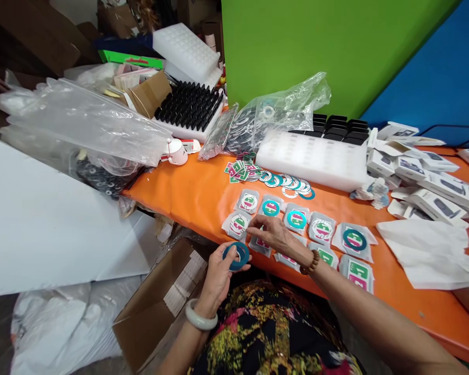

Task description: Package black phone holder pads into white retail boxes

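My left hand (pixel 221 271) grips a small stack of flat teal rings (pixel 239 255) between thumb and fingers, above the table's front edge. My right hand (pixel 271 233) reaches over two rows of small wrapped card packs, its fingers a little bent and apart, with nothing visible in them. Its fingertips are beside a pack with a white ring (pixel 238 224) on top. Teal rings lie on other packs, such as a teal ring (pixel 296 219) in the back row. Some front packs, like this card pack (pixel 357 272), show no ring. My right hand and forearm partly cover the front row.
Behind the packs lie loose cards (pixel 240 171) and a row of overlapping rings (pixel 285 182). White foam trays (pixel 312 159), a plastic bag of dark parts (pixel 246 127) and small white boxes (pixel 437 182) line the orange table (pixel 180 198). An open carton (pixel 152 317) stands below, left.
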Tool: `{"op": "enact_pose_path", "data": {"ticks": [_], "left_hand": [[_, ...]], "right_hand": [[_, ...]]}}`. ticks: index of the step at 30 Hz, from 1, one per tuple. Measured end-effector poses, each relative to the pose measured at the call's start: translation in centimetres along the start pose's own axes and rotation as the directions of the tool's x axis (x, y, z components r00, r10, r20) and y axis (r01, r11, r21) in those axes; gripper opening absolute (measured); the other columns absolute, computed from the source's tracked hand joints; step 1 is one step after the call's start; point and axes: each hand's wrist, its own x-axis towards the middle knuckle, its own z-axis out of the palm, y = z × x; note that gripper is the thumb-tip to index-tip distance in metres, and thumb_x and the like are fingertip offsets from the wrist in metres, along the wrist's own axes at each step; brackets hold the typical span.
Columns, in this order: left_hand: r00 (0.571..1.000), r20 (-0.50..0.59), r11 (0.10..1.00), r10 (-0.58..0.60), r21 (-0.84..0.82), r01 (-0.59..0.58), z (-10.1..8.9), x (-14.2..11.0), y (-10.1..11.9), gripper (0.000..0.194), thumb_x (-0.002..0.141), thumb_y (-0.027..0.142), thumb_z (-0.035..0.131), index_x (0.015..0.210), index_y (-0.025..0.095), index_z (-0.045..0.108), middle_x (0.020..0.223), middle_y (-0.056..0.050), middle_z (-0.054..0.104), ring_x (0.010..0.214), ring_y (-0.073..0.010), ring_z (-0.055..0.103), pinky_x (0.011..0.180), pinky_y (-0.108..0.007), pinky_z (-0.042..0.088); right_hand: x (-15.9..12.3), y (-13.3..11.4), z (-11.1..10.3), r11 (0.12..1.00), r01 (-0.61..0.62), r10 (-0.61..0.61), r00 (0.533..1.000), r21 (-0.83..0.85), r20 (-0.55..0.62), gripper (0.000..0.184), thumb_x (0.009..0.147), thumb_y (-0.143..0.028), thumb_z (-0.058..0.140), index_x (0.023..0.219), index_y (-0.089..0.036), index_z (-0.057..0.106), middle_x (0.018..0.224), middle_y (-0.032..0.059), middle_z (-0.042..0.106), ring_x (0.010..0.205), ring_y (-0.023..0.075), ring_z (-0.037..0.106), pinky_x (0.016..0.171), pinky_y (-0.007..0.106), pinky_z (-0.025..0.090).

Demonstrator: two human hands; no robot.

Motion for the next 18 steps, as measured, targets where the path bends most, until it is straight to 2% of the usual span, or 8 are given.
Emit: {"op": "enact_pose_path", "data": {"ticks": [3, 6, 9, 12, 15, 18], "left_hand": [[1.0, 0.01, 1.0, 0.003, 0.024, -0.003, 1.2, 0.5, -0.3, 0.043, 0.064, 0.042, 0.08, 0.088, 0.012, 0.062, 0.069, -0.001, 0.066, 0.064, -0.0178, 0.069, 0.05, -0.023, 0.056], [0.999, 0.037, 0.998, -0.018, 0.056, 0.016, 2.1, 1.0, -0.8, 0.045, 0.063, 0.044, 0.08, 0.089, 0.011, 0.062, 0.068, -0.001, 0.067, 0.062, -0.0172, 0.069, 0.047, -0.022, 0.055], [0.997, 0.057, 0.996, -0.051, 0.073, 0.047, 2.2, 1.2, -1.2, 0.047, 0.065, 0.047, 0.078, 0.09, 0.012, 0.06, 0.065, -0.002, 0.067, 0.062, -0.019, 0.07, 0.048, -0.023, 0.055], [0.997, 0.027, 0.995, -0.069, 0.073, 0.067, 1.6, 1.1, -1.3, 0.048, 0.063, 0.048, 0.079, 0.089, 0.013, 0.057, 0.064, -0.002, 0.068, 0.064, -0.0214, 0.071, 0.051, -0.025, 0.056], [0.997, -0.014, 0.993, -0.074, 0.091, 0.075, 0.9, 0.6, -1.1, 0.048, 0.064, 0.048, 0.078, 0.089, 0.013, 0.057, 0.071, -0.006, 0.071, 0.067, -0.0223, 0.071, 0.053, -0.026, 0.056], [0.997, -0.011, 0.991, -0.076, 0.11, 0.077, 0.5, 0.0, -0.7, 0.044, 0.069, 0.048, 0.076, 0.09, 0.013, 0.057, 0.079, -0.009, 0.072, 0.074, -0.0237, 0.072, 0.06, -0.028, 0.058]], "right_hand": [[-1.6, 0.2, -0.1, 0.954, -0.143, 0.097, 0.979, 0.264, 0.181, 0.026, 0.073, -0.042, 0.068, 0.071, -0.018, 0.058, 0.062, -0.0013, 0.06, 0.053, 0.0102, 0.048, 0.05, 0.023, 0.035], [-2.7, 0.7, -0.3, 0.881, -0.248, 0.166, 0.959, 0.402, 0.228, 0.027, 0.069, -0.042, 0.069, 0.071, -0.018, 0.056, 0.057, -0.0036, 0.055, 0.048, 0.0076, 0.042, 0.046, 0.022, 0.03], [-3.1, 1.8, -0.9, 0.841, -0.284, 0.222, 0.957, 0.461, 0.185, 0.025, 0.067, -0.038, 0.069, 0.071, -0.018, 0.055, 0.058, -0.0038, 0.055, 0.048, 0.0079, 0.044, 0.046, 0.022, 0.033], [-2.8, 3.4, -1.7, 0.847, -0.245, 0.249, 0.967, 0.471, 0.056, 0.023, 0.065, -0.036, 0.068, 0.071, -0.018, 0.055, 0.06, -0.0037, 0.055, 0.05, 0.0088, 0.046, 0.048, 0.023, 0.036], [-2.3, 4.7, -1.9, 0.906, -0.182, 0.224, 0.972, 0.382, -0.069, 0.017, 0.066, -0.032, 0.065, 0.069, -0.018, 0.055, 0.058, -0.0041, 0.053, 0.05, 0.0087, 0.045, 0.049, 0.023, 0.035], [-2.0, 5.1, -1.7, 0.964, -0.153, 0.183, 0.975, 0.217, -0.126, 0.009, 0.071, -0.026, 0.06, 0.07, -0.019, 0.054, 0.061, -0.0022, 0.056, 0.054, 0.0109, 0.049, 0.052, 0.024, 0.038]]}}
